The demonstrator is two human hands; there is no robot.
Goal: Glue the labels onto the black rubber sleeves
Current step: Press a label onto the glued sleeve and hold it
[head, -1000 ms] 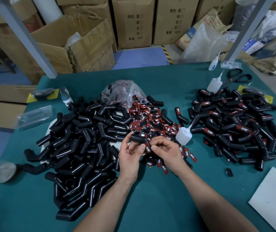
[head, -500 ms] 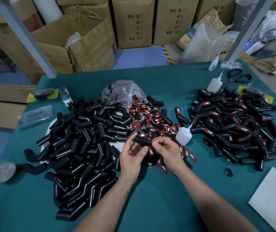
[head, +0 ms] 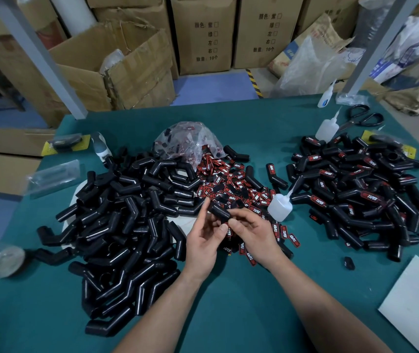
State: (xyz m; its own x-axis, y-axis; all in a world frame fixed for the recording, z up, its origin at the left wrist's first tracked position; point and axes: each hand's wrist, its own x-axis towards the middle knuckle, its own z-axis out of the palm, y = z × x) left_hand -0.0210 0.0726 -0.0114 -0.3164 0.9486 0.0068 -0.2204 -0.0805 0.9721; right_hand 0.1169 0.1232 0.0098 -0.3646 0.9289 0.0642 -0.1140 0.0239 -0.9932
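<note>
Head view: what are the hands doing?

– Both hold one black angled rubber sleeve (head: pixel 219 212), lifted just above the green cloth surface (head: pixel 228 314) and a little left of the white plastic squeeze bottle (head: pixel 279 207). The left hand (head: pixel 203 240) grips it between thumb and curled fingers. The right hand (head: pixel 250 233) pinches its near end.

– Any label in the fingers?

– A red-and-black label shows between the two hands, but I cannot tell whether either hand holds it or whether it lies on the surface.

– And the stock?

– Loose red-and-black labels (head: pixel 231 189) are heaped just left of the bottle and behind the hands. Farther left of the bottle spreads a big pile of plain black sleeves (head: pixel 127 225). To the bottle's right lies a pile of sleeves with labels on them (head: pixel 356 194), and the bottle's nozzle tilts toward that pile.

– Anything else?

– Behind and left of the bottle, a crumpled clear plastic bag (head: pixel 185 143) sits at the far edge of the labels. Far behind and right of the bottle lie black-handled scissors (head: pixel 363 119).
</note>
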